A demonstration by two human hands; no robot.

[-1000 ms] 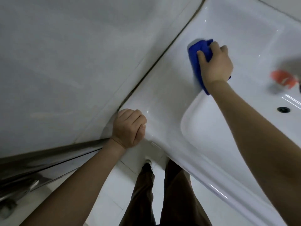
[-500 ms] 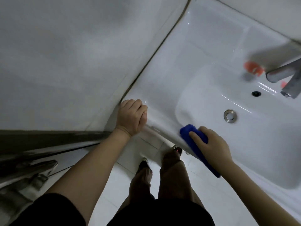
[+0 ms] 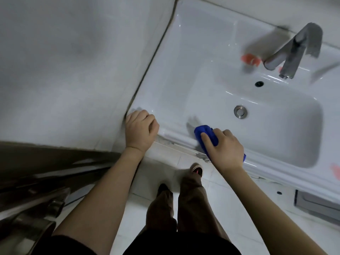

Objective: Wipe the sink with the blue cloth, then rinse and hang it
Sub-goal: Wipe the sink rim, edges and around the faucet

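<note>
Nearest, a shoe (image 3: 196, 169) stood on the pale floor (image 3: 239, 208). At the near rim of the sink (image 3: 193, 80), the right hand (image 3: 225, 148) gripped the blue cloth (image 3: 207, 134) and pressed it on the edge. The cloth's long axis ran along the rim, its bunched end pointing far-left, the rest hidden under the hand. The left hand (image 3: 141, 129) rested on the sink's near-left corner, curled in a fist and holding nothing. Farther off were the drain (image 3: 240, 112), the blurred faucet (image 3: 292, 54) and an orange smear (image 3: 251, 59) too blurred to identify.

Right hand (image 3: 225, 148) presses blue cloth (image 3: 207, 135) on sink (image 3: 184, 70) rim.
</note>
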